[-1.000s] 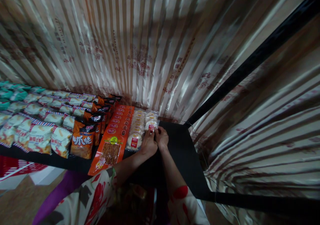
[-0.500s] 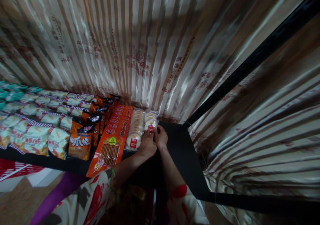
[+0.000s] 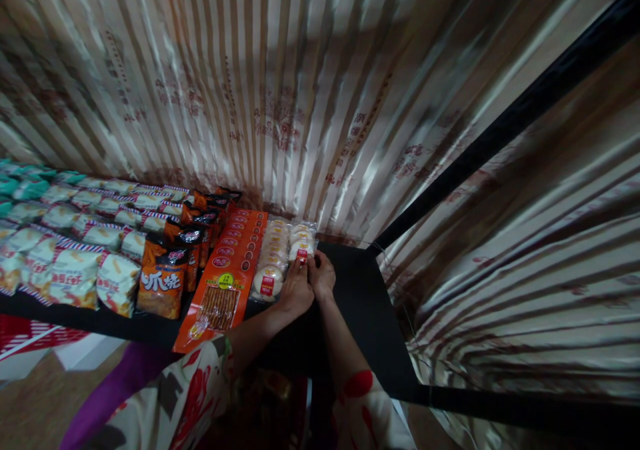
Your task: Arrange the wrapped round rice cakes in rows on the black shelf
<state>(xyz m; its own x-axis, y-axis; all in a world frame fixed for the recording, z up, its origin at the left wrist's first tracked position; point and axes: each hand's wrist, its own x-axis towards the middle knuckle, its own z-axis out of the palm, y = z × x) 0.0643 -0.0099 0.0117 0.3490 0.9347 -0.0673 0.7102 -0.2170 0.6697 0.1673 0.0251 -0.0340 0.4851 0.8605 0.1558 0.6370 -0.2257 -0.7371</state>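
striped curtain (image 3: 280, 57) hangs behind | black pole (image 3: 490, 130) slants at right | teal packets (image 3: 29, 189) lie far left | white bags (image 3: 75, 278) stand beside orange bags (image 3: 163, 290) | red basket (image 3: 37, 333) sits lower left

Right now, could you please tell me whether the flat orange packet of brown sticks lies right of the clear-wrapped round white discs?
No, the flat orange packet lies to the left of the clear-wrapped discs.
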